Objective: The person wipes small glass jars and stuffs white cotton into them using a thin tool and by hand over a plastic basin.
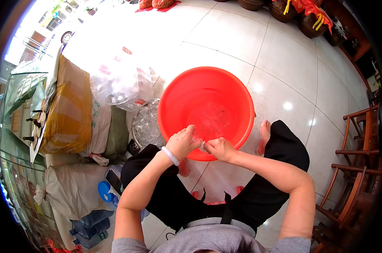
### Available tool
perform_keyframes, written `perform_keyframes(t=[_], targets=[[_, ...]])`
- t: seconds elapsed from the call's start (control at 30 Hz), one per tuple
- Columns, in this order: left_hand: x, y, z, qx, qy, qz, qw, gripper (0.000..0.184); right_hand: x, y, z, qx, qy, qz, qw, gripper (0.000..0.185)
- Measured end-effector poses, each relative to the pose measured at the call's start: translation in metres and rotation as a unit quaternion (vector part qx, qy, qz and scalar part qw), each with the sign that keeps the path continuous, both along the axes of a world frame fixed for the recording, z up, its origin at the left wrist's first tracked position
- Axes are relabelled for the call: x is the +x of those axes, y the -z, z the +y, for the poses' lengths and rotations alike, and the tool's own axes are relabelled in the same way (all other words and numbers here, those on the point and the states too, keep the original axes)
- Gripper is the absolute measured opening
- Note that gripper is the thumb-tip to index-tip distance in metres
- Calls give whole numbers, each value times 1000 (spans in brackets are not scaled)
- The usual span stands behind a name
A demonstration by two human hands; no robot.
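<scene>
A large red plastic bucket [174,97] stands on the floor between my knees, with a shallow layer of what looks like water at its bottom. My left hand [181,143], with a white bangle on the wrist, is closed over the bucket's near rim around a small clear object [195,137], mostly hidden by the fingers. Beside it, my right hand [221,150] pinches a small whitish piece [203,146] against that object; its kind is unclear. Left of the bucket, a round container holds many clear, glass-like pieces [148,124].
Clear plastic bags [117,86] lie behind the clear pieces. A taped cardboard box [71,105], sacks [73,187] and blue water bottles [89,230] crowd the left. Wooden chairs [355,181] stand right. Dark jars [283,10] line the back.
</scene>
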State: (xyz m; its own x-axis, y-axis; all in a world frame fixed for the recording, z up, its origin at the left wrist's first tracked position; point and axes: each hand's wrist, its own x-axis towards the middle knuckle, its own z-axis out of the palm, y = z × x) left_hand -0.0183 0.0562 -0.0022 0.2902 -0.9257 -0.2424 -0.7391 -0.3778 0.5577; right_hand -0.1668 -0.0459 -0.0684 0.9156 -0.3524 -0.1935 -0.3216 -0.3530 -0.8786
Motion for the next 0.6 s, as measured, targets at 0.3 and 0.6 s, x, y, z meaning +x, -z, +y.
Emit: perform_keyframes(t=[0.3,0.6], targets=[[1,1,1,1,-1,2,1000,47,1,2,0,-7,-6,3,1000,36],[1,-1,1,16,-1,3,1000,47,2,1,1,-6,-8,3,1000,37]])
